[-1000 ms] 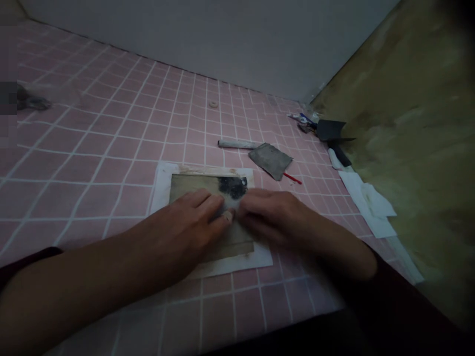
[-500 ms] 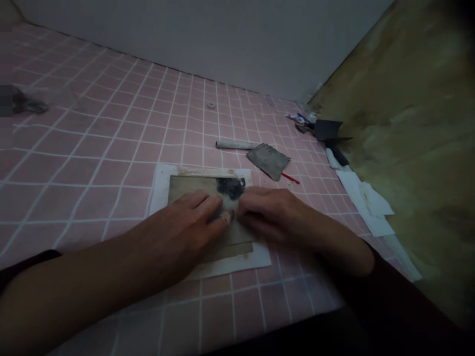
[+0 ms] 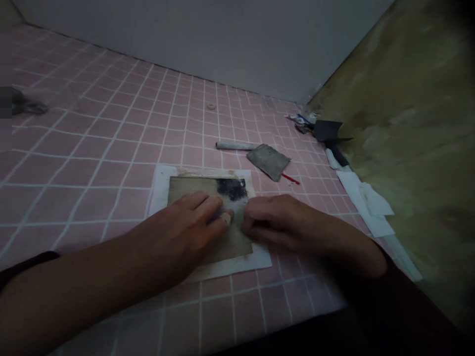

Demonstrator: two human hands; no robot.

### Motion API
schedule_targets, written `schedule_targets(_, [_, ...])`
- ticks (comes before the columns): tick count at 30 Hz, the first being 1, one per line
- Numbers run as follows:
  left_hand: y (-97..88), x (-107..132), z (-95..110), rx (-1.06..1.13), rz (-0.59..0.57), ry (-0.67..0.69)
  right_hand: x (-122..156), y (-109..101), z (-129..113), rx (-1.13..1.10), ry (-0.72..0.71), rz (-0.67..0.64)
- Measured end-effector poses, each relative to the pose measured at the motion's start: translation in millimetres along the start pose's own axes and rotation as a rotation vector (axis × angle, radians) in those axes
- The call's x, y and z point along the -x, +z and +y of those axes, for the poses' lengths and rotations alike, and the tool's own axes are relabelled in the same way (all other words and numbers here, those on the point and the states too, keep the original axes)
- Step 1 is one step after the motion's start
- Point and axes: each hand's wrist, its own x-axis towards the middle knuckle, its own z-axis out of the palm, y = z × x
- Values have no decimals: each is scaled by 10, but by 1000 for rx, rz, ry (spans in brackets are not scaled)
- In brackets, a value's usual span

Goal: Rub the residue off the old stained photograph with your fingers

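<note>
A grey-tan rectangular sheet (image 3: 208, 184) with a black patch (image 3: 232, 188) at its upper right lies on a larger piece of white paper (image 3: 160, 180). Across its left and middle part rests my left hand (image 3: 196, 222), fingers laid flat and thumb apart, with a pale band around the thumb. My right hand (image 3: 272, 217) is closed at the sheet's right edge, fingers curled together just below the black patch. Whatever the right fingers pinch is hidden. Much of the sheet's lower left is covered by my left hand.
Beyond the sheet lie a grey tube (image 3: 235, 146), a grey square piece (image 3: 269, 162) and a thin red stick (image 3: 290, 178). A dark-bladed tool (image 3: 328, 130) and white papers (image 3: 367, 205) line the right wall. A small ring (image 3: 211, 106) sits farther back.
My right hand has shifted slightly right, away from my left thumb. A pale edge across the sheet's lower right no longer shows. My left hand stays in place.
</note>
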Motion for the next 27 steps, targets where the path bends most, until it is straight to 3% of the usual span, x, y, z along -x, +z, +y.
schedule_targets(4, [-5, -2, 1, 0, 1, -11, -40, 12, 85, 152, 3, 242])
schedule_targets(10, [5, -13, 6, -5, -15, -1, 3, -34, 6, 13, 21, -31])
schedule_targets(14, [14, -16, 3, -10, -14, -11, -31, -4, 89, 121, 15, 202])
schedule_targets(16, [13, -12, 2, -17, 0, -8, -36, -11, 106, 133, 13, 239])
schedule_targets(21, [-13, -5, 7, -3, 1, 15, 23, -80, 15, 8, 43, -37])
schedule_targets(27, [-8, -19, 6, -21, -12, -7, -44, -25, 120, 144, 12, 248])
